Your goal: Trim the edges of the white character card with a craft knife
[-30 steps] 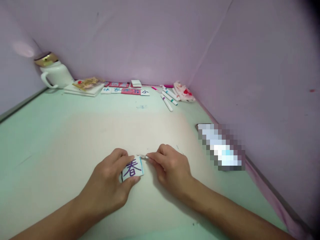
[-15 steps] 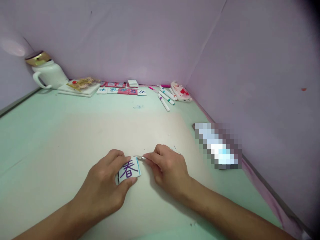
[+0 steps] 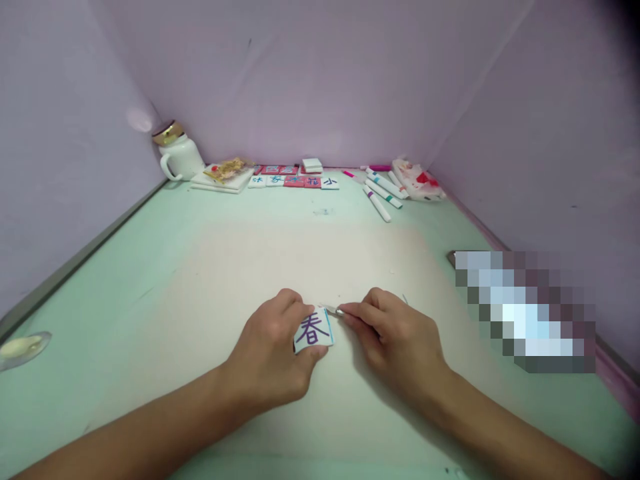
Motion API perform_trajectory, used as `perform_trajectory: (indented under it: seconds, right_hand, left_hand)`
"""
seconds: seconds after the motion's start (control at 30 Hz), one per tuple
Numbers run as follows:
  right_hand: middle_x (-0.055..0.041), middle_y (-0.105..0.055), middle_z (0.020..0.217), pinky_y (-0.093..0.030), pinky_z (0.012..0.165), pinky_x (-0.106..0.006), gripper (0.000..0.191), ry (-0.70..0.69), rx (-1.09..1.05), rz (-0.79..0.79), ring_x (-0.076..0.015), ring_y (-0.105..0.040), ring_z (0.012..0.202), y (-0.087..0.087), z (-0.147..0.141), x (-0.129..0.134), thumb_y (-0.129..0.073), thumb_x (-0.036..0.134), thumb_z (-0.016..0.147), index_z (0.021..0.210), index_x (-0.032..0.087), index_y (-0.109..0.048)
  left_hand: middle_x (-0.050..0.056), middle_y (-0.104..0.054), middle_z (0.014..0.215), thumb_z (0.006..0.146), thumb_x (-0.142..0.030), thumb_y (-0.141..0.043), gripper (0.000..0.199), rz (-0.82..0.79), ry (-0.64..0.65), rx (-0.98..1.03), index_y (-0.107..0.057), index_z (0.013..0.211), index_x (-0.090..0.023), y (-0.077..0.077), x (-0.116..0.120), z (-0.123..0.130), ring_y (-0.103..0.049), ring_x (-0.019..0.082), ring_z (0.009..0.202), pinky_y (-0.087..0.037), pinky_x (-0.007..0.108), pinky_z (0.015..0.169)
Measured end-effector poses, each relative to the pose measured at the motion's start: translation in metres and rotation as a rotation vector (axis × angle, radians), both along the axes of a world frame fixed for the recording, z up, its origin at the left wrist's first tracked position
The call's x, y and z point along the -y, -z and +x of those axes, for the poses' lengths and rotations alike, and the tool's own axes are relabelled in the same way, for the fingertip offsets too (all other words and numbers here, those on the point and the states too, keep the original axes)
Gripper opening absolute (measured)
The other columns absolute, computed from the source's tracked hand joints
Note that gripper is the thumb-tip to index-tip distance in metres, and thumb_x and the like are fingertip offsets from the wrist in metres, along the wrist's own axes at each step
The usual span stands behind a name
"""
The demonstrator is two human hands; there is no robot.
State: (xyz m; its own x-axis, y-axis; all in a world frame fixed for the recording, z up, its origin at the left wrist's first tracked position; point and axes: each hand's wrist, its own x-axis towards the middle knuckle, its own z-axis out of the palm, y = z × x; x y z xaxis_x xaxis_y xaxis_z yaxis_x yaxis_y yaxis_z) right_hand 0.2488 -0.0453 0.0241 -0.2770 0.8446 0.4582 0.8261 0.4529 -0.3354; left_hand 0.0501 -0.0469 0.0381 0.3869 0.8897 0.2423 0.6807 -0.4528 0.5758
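Note:
My left hand (image 3: 277, 343) grips a small white square card (image 3: 313, 331) between thumb and fingers, low over the pale middle of the table. A purple Chinese character fills its face, and a blue line runs down its right edge. In my right hand (image 3: 397, 333) a slim craft knife (image 3: 336, 311) is pinched by thumb and fingertips. Its thin silvery blade lies at the card's upper right corner; I cannot tell whether it cuts in. Most of the handle is hidden in the fist.
Along the back wall stand a white mug (image 3: 183, 159) with a gold lid, lettered cards (image 3: 293, 181), several markers (image 3: 384, 190) and a plastic bag (image 3: 420, 180). A blurred-out phone-like device (image 3: 525, 313) lies right. At the left edge rests a clear spoon-shaped thing (image 3: 25, 348).
My view has turned left, so everything sits further right in the picture and the spoon-shaped thing has come into sight. Both hands keep their holds; the blade stays by the card's upper right corner.

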Motion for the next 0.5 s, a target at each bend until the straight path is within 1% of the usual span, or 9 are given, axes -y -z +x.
perform_trajectory:
  seconds: [0.17,0.3,0.5]
  right_hand:
    - [-0.0009,-0.058,0.064,-0.023,0.044,-0.023,0.026,0.002,0.017,0.034,-0.0126,-0.053,0.056,0.0007,0.0002,-0.0004,-0.049,0.023,0.091,0.086,0.022,-0.074]
    - [-0.0007,-0.058,0.065,-0.026,0.045,-0.023,0.024,-0.001,0.006,0.022,-0.0129,-0.053,0.057,0.0004,0.0000,-0.0011,-0.051,0.023,0.090,0.087,0.022,-0.075]
    - [-0.0003,-0.057,0.064,-0.026,0.045,-0.023,0.024,-0.003,0.001,0.016,-0.0131,-0.053,0.057,-0.0001,0.0000,-0.0008,-0.051,0.022,0.089,0.087,0.022,-0.075]
  left_hand:
    - [0.010,-0.057,0.095,0.075,-0.022,-0.062,0.022,-0.012,-0.003,0.008,-0.062,0.095,-0.013,0.0007,-0.0007,0.0003,-0.058,0.022,0.079,-0.053,0.037,0.066]
    - [0.010,-0.057,0.095,0.075,-0.021,-0.061,0.023,-0.015,-0.004,0.009,-0.062,0.096,-0.013,0.0002,0.0001,0.0004,-0.058,0.021,0.078,-0.053,0.037,0.066]
    - [0.010,-0.057,0.095,0.075,-0.021,-0.061,0.023,-0.022,-0.001,0.015,-0.063,0.096,-0.012,0.0001,0.0008,0.0002,-0.057,0.022,0.078,-0.052,0.038,0.066]
